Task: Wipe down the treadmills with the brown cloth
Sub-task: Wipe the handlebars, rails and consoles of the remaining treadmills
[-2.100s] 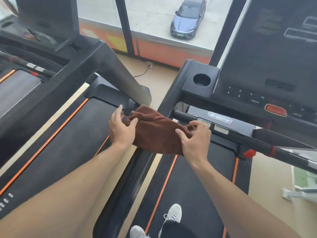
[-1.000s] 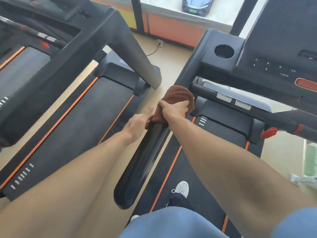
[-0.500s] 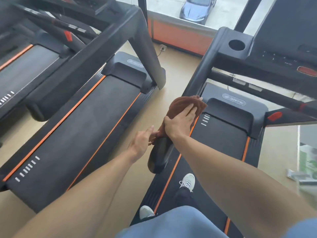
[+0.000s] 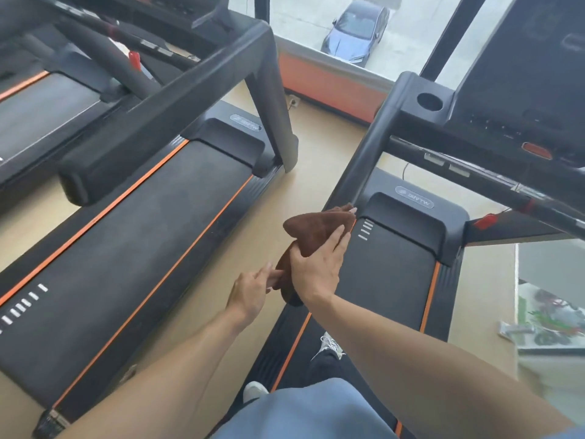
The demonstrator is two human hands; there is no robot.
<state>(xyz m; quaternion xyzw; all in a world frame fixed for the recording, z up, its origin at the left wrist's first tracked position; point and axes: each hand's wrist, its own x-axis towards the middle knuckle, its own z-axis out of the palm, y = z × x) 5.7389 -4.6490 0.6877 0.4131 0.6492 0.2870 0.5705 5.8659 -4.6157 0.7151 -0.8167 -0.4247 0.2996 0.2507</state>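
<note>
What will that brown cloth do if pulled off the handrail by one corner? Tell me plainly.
The brown cloth probably hangs limp: it drapes and bunches over the handrail under the right hand. It looks light, as the left hand holds its lower end with fingertips only. Its fuzzy nap suggests it drags rather than slides.

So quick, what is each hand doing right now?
Left hand: pinches the lower end of the brown cloth with its fingertips.
Right hand: fingers fairly straight, presses the cloth onto the handrail; open.
</note>
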